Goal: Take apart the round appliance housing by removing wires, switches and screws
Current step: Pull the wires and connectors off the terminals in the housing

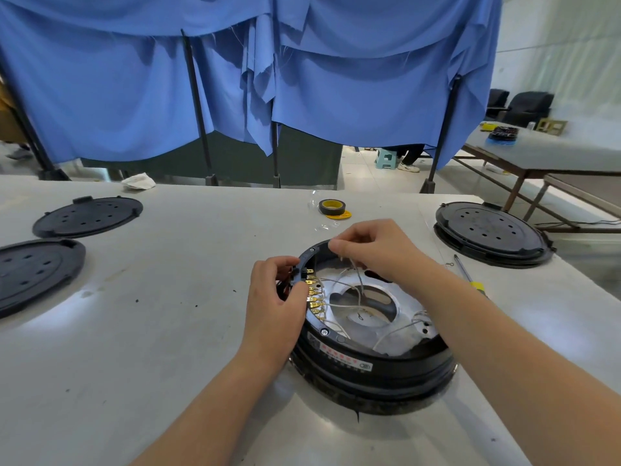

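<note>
A round black appliance housing (376,368) lies open side up on the grey table, a silver metal plate (379,326) inside it. A row of brass terminals (314,299) lines its left inner wall, and thin white wires (349,287) loop across the plate. My left hand (277,297) grips the left rim of the housing beside the terminals. My right hand (373,247) is over the far rim, its fingers pinched on white wires that hang down into the housing.
Two black perforated lids (89,216) (32,270) lie at the left; a closed black round unit (492,233) stands at the right. A yellow-handled screwdriver (468,275) lies right of the housing. A tape roll (331,206) sits behind it. Blue curtains hang at the back.
</note>
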Available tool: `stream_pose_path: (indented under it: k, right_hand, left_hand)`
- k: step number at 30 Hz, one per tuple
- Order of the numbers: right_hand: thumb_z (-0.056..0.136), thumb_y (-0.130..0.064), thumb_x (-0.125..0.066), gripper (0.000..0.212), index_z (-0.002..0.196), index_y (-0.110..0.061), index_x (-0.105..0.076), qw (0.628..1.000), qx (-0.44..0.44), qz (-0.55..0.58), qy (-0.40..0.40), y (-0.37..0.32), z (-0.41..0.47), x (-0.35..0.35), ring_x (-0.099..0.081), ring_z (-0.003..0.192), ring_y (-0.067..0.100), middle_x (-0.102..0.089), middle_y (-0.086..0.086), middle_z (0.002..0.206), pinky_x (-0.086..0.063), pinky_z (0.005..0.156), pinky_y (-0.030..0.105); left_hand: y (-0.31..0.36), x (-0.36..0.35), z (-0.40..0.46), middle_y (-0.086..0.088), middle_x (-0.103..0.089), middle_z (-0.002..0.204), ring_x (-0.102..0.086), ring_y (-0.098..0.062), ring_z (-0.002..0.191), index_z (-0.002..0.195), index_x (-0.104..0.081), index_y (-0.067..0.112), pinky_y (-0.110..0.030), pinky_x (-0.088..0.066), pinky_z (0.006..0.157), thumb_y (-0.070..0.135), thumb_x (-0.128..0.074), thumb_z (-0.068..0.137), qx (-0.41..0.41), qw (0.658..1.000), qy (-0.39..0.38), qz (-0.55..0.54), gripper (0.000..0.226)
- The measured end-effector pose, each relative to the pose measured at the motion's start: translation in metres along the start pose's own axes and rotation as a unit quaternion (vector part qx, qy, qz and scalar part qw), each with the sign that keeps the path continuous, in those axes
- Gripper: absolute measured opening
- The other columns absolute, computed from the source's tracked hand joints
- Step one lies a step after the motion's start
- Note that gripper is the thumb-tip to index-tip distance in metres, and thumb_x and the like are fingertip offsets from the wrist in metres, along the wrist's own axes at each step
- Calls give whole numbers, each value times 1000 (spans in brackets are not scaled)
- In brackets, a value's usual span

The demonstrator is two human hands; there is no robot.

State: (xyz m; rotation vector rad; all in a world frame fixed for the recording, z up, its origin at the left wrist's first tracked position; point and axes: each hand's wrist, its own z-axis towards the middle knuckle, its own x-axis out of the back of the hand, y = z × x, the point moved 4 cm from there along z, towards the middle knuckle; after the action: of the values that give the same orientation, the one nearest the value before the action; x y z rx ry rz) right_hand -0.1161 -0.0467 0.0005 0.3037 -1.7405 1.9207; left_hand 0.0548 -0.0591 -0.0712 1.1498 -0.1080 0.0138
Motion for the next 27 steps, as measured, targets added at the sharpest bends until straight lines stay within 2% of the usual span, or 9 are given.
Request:
stream_pose_path:
  k: [5, 9, 11, 14, 17, 21, 23, 25, 27]
  right_hand:
    - [81, -30, -73, 9, 81, -21, -72, 994, -5, 82, 77, -11, 9, 49, -58, 62, 4, -70, -6, 73, -55, 64, 19]
    - [81, -25, -74, 7, 85, -18, -72, 982, 2, 51, 183, -1, 22, 97, -57, 67, 8, -70, -3, 79, -46, 62, 20]
    - [81, -25, -74, 12, 88, -14, -74, 979, -19, 8, 201, 14, 30, 109, -56, 68, 6, -68, -4, 79, -42, 61, 18]
    - [82, -24, -74, 17, 89, -8, -74, 977, -73, -71, 189, 48, 40, 115, -55, 71, 10, -68, 3, 86, -40, 58, 17]
    - [81, -22, -75, 19, 87, -5, -74, 971, -145, -122, 146, 82, 46, 112, -52, 66, 9, -67, 6, 84, -40, 57, 21]
    - [81, -17, -72, 23, 93, 3, -74, 958, -193, -183, 104, 101, 54, 99, -56, 65, 19, -67, 13, 78, -46, 65, 30]
    - [83, -16, -66, 34, 105, 8, -68, 949, -208, -218, 94, 105, 57, 94, -63, 78, 27, -68, 19, 85, -48, 69, 30]
    - [87, -25, -60, 41, 113, 6, -65, 937, -222, -252, 97, 107, 59, 91, -63, 109, 27, -68, 18, 114, -51, 81, 27]
    - [89, -33, -55, 44, 113, 1, -67, 933, -220, -266, 103, 106, 59, 91, -61, 113, 21, -68, 13, 118, -52, 88, 27]
  left_hand:
    - [0, 0, 0, 16, -54, 101, -55, 9, 95, 100, -58, 31, 1, -40, 72, 24, -52, 74, 0, 1000, -3, 1, 27]
    - [-1, 0, 0, 14, -54, 102, -54, 8, 95, 99, -58, 31, 0, -39, 73, 20, -54, 77, -5, 1000, -4, 7, 25]
    - [-2, 0, 0, 13, -54, 102, -54, 7, 95, 99, -59, 30, 0, -39, 73, 11, -56, 83, -10, 1000, 0, 11, 26]
    - [-3, 0, 1, 13, -54, 101, -54, 7, 94, 99, -59, 29, 1, -39, 72, 5, -56, 85, -11, 1000, 1, 17, 28]
    - [-3, -1, 1, 13, -53, 101, -54, 7, 94, 99, -58, 29, 1, -38, 72, 4, -57, 85, -16, 1000, 0, 21, 29]
    - [-3, 0, 1, 12, -53, 102, -54, 8, 95, 99, -58, 31, 1, -39, 73, 6, -57, 83, -16, 1000, -2, 17, 30]
    - [-2, -1, 1, 13, -54, 102, -55, 8, 95, 96, -58, 36, -1, -40, 75, 15, -55, 78, -7, 1000, -1, 5, 28]
    - [-2, -1, 0, 14, -54, 101, -55, 8, 95, 94, -57, 39, -1, -40, 75, 21, -52, 73, -2, 1000, 2, -1, 28]
    - [-3, -2, 0, 15, -54, 100, -55, 7, 95, 93, -57, 39, -1, -40, 74, 20, -52, 73, -4, 1000, 4, -1, 28]
